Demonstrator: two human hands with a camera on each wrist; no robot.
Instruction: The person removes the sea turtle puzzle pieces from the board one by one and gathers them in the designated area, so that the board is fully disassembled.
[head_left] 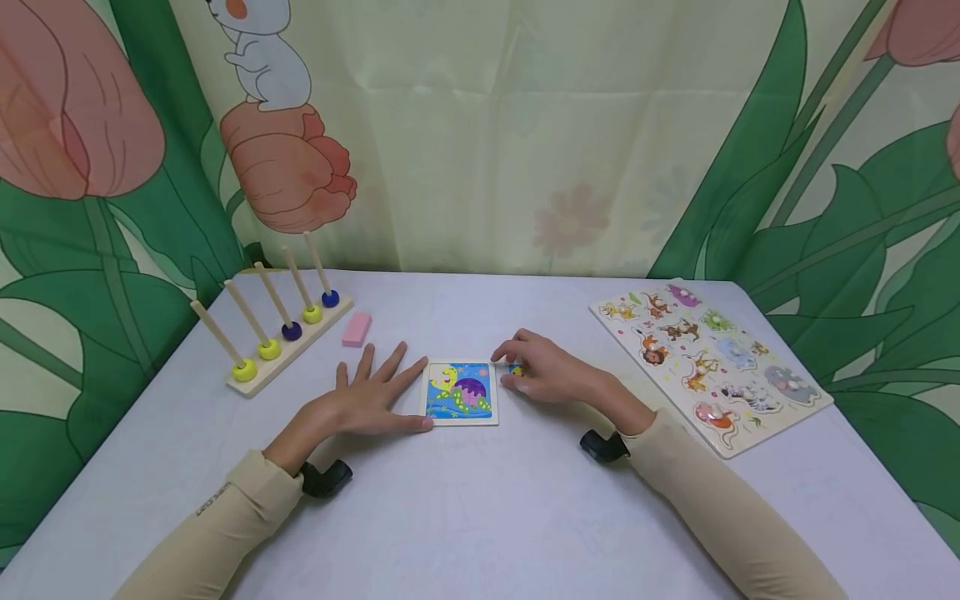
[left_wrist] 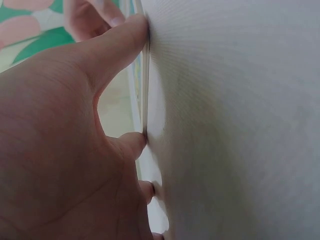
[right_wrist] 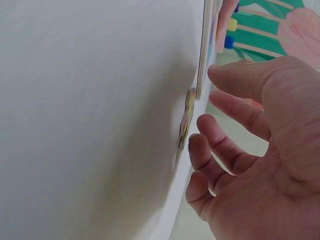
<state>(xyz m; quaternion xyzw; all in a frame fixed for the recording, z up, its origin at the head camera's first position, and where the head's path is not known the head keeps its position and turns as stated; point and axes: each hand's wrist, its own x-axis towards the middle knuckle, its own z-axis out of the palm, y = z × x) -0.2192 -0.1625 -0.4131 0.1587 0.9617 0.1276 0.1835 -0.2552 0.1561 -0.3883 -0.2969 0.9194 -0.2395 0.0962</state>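
Observation:
A small square picture puzzle (head_left: 462, 392) with a turtle on blue lies flat on the table. The spread left hand (head_left: 367, 403) rests at its left side, thumb and index fingertip touching the board; the left wrist view shows the thumb on the puzzle's thin edge (left_wrist: 145, 85). Just right of the board, the right hand (head_left: 551, 372) hovers with loosely bent fingers over a small colourful piece (head_left: 515, 369). In the right wrist view this flat piece (right_wrist: 186, 119) lies on the table, apart from the thumb, with nothing pinched between the fingers (right_wrist: 235, 82).
A wooden peg rack (head_left: 300, 354) with yellow and blue beads stands at the left. Near it lies a pink block (head_left: 357, 330). An animal puzzle board (head_left: 667, 379) lies at the right, beside the right forearm. A printed curtain (head_left: 480, 150) hangs behind the table.

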